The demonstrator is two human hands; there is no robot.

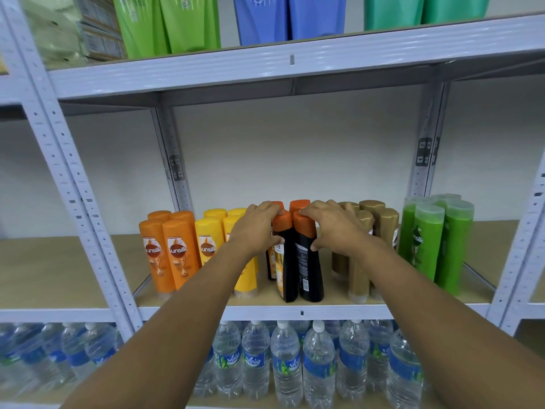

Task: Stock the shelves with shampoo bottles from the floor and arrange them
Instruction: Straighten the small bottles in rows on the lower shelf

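At frame centre, the left hand (259,228) and right hand (331,228) grip the black bottles (298,261). The rear pair is mostly hidden; the fingertips are hard to see.

Middle shelf is showing four orange bottles (168,249), four yellow (211,240), four black orange-capped ones (298,261), four gold (371,240), roughly four green (436,243); two hands (259,228).

Two bare forearms, no sleeves, left hand (259,228), right hand (333,228), short nails
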